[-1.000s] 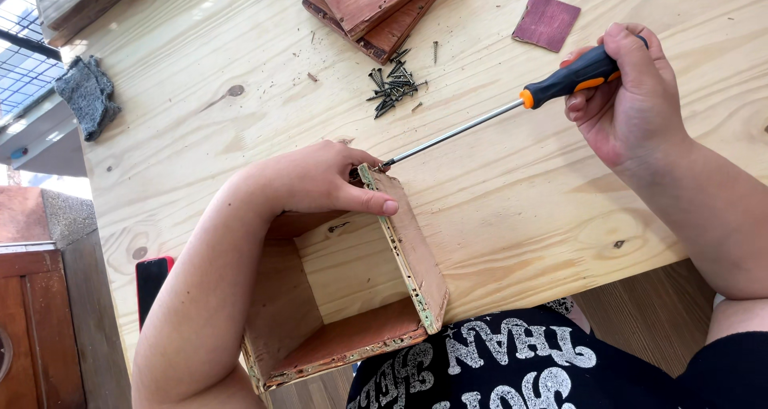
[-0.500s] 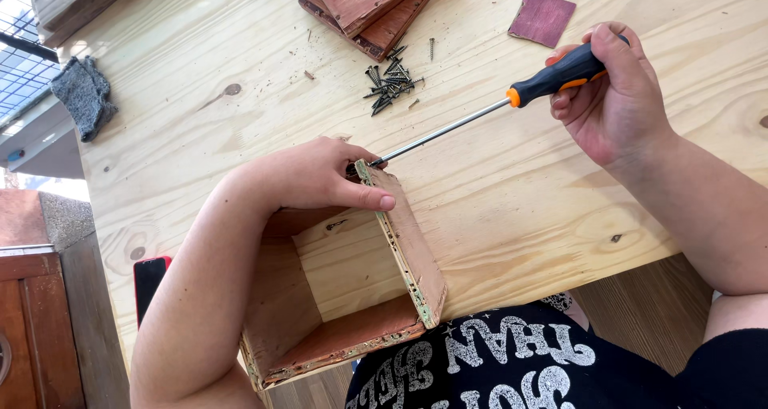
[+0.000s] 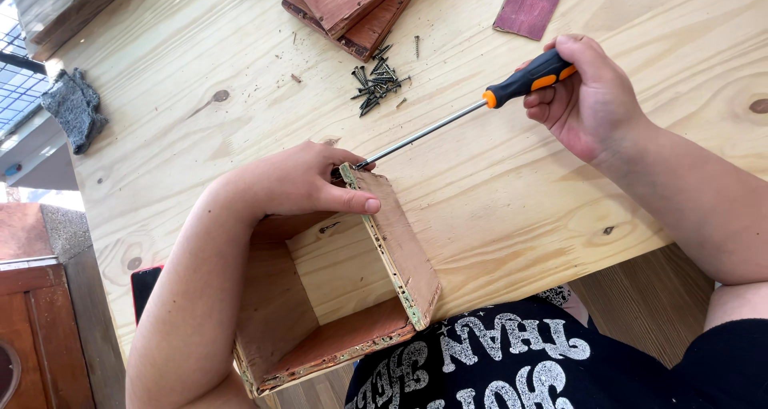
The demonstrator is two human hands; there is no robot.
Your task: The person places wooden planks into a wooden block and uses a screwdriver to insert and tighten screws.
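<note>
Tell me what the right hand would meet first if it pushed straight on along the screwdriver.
The right hand aims the screwdriver down-left. Its tip is already at the top corner of the wooden box, beside the left hand. So it would probably meet that corner first, though depth is unclear.

The table point(image 3: 240, 65) has a big bare patch on the left, between the grey rag point(image 3: 74, 109) and the pile of screws point(image 3: 378, 81). A hand can pass there. More bare wood lies on the right, past the right hand point(image 3: 588, 97).

The screws sit just in front of the red boards point(image 3: 356, 5), so that way is tight. The long screwdriver point(image 3: 464, 117) cuts across the middle. The left hand point(image 3: 300, 181) covers the top corner of the box point(image 3: 344, 289). The box is open inside, with room for a hand.
</note>
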